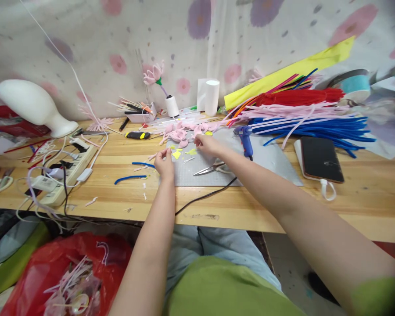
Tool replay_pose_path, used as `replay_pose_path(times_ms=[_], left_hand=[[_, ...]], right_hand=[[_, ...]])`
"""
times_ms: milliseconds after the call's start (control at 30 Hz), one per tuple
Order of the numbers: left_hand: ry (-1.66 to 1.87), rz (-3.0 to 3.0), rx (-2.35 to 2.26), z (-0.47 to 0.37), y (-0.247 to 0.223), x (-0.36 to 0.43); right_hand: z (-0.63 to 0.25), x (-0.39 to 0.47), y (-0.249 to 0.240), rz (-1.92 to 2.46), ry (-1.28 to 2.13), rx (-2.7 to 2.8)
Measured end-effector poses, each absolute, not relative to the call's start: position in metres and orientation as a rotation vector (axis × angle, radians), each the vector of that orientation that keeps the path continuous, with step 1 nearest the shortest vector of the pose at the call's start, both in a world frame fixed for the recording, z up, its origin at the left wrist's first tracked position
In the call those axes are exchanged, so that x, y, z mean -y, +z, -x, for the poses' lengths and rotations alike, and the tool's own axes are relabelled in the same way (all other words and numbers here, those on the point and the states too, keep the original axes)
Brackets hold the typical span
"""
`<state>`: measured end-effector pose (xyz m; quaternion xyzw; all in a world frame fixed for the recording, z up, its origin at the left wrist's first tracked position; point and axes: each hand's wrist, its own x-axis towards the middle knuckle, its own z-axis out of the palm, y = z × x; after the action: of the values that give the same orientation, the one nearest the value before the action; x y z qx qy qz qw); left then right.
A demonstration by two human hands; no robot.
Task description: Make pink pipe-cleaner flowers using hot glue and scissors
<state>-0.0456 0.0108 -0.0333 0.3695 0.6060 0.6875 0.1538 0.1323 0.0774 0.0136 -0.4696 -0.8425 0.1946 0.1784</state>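
My left hand (164, 164) is at the left edge of the grey cutting mat (266, 162), its fingers pinched together; anything between them is too small to make out. My right hand (207, 145) reaches over the mat, fingers closed beside a heap of pink fuzzy petals (177, 132). What it grips, if anything, is hidden. Yellow scraps (176, 155) lie between both hands. Scissors (204, 171) rest partly under my right forearm, and a blue glue gun (245, 140) lies to the right. Two blue pipe-cleaner pieces (130, 178) are left of my left hand.
Bundled blue pipe cleaners (316, 129) and a phone (321, 158) occupy the right side. A pink flower (154, 73) stands in a white holder at the back. Leftward are a cabled power strip (69, 173) and a white foam head (29, 103); a red bag (29, 276) sits below.
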Motion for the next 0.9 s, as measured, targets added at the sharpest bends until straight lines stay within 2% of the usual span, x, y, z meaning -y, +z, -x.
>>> replay_pose_path(times_ms=[333, 467, 700, 900], left_hand=[[1.881, -1.128, -1.788, 0.038, -0.026, -0.002], [1.794, -1.248, -1.804, 0.028, -0.02, 0.003], [1.507, -1.447, -1.822, 0.009, -0.02, 0.007], [1.434, -1.499, -1.851, 0.003, -0.019, 0.008]], right_hand=[[-0.114, -0.084, 0.014, 1.354, 0.49, 2.573], [-0.123, -0.079, 0.014, 1.352, 0.643, 2.277], [-0.138, -0.057, 0.004, 1.18, 1.255, 1.554], [-0.129, -0.041, -0.008, 1.127, 1.328, 1.261]])
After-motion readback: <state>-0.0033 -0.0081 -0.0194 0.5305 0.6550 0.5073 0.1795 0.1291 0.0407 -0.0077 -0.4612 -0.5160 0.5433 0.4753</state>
